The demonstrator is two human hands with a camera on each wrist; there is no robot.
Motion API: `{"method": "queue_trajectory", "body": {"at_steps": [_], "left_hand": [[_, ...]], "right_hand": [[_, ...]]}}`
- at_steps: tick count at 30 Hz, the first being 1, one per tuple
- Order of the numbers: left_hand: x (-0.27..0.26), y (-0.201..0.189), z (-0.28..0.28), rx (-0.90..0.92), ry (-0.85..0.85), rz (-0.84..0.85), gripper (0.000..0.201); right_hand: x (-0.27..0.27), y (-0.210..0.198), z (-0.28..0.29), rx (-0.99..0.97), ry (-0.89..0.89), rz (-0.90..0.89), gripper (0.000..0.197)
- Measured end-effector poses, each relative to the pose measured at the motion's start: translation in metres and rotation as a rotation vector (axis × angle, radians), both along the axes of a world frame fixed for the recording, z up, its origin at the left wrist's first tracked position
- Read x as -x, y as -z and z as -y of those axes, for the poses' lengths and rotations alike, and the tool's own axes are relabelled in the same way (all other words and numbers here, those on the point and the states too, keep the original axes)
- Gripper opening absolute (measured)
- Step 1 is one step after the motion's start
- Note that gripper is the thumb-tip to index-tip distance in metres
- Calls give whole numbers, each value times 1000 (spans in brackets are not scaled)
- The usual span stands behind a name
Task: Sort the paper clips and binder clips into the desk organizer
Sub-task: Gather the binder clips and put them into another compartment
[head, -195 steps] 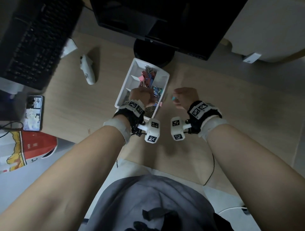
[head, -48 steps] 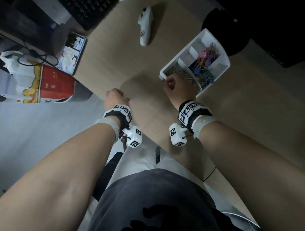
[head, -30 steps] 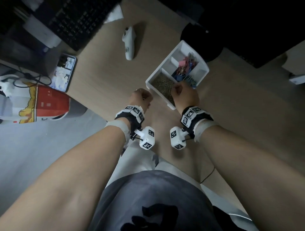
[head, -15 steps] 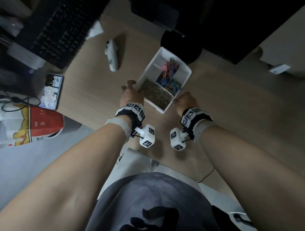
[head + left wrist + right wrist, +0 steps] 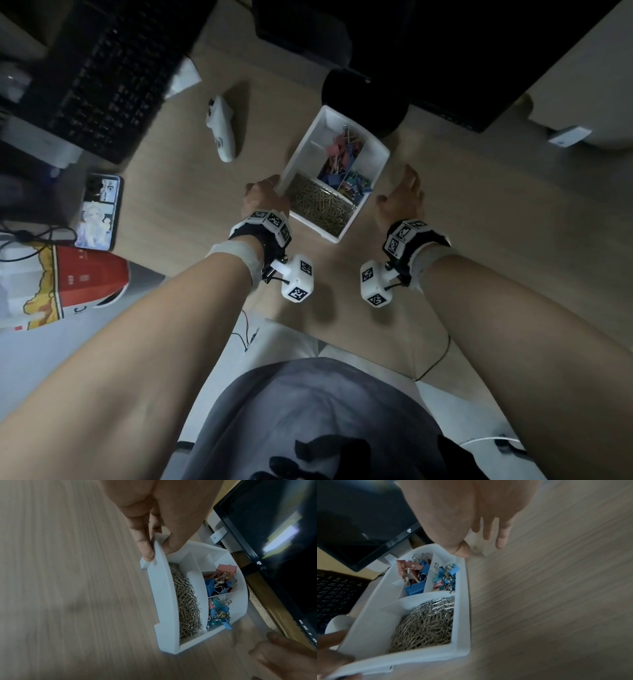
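The white desk organizer (image 5: pixel 302 150) stands on the wooden desk. Its near compartment holds a heap of paper clips (image 5: pixel 318 205). Large binder clips (image 5: pixel 339 154) and small coloured binder clips (image 5: pixel 354 183) fill two compartments behind. My left hand (image 5: pixel 263 195) pinches the organizer's wall (image 5: pixel 164 595) at its near left corner, thumb inside and fingers outside (image 5: pixel 145 550). My right hand (image 5: pixel 400 195) hovers over the bare desk just right of the organizer with fingers (image 5: pixel 501 539) straight, holding nothing. The wrist views show paper clips (image 5: pixel 426 623) and binder clips (image 5: pixel 221 580) inside.
A black monitor stand (image 5: pixel 364 99) sits right behind the organizer. A white controller (image 5: pixel 222 130), a black keyboard (image 5: pixel 99 75) and a phone (image 5: pixel 99 212) lie to the left. A red and white box (image 5: pixel 68 284) sits below the desk's left edge.
My right hand has drawn away from the organizer to the right and spread its fingers. My left hand has taken hold of the organizer's near left corner.
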State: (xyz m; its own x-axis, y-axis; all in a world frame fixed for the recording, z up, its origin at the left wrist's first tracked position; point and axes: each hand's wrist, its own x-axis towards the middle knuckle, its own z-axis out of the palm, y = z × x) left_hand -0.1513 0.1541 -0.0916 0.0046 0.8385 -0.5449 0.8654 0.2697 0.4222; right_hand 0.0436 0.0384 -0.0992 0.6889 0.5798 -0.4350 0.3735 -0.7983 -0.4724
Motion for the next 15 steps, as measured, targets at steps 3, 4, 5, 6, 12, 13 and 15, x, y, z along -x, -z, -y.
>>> {"method": "queue_trajectory", "body": {"at_steps": [3, 4, 5, 6, 12, 13, 15], "left_hand": [[-2, 1, 1, -29, 8, -19, 52], [-3, 1, 1, -30, 15, -34, 52], [-3, 2, 1, -28, 21, -48, 52], [-4, 2, 1, -23, 24, -62, 51], [-7, 4, 3, -5, 127, -95, 47], [-8, 6, 2, -3, 149, -95, 46], [-10, 8, 2, -18, 193, -99, 44]], "right_hand": [[-12, 3, 6, 22, -27, -67, 75], [-15, 5, 6, 27, -36, -82, 75], [-17, 6, 7, 29, -41, -91, 74], [-17, 7, 7, 28, -40, -102, 74], [-16, 13, -1, 23, -46, -81, 74], [-15, 14, -2, 39, -55, -77, 73], [-14, 15, -1, 76, -55, -68, 69]]}}
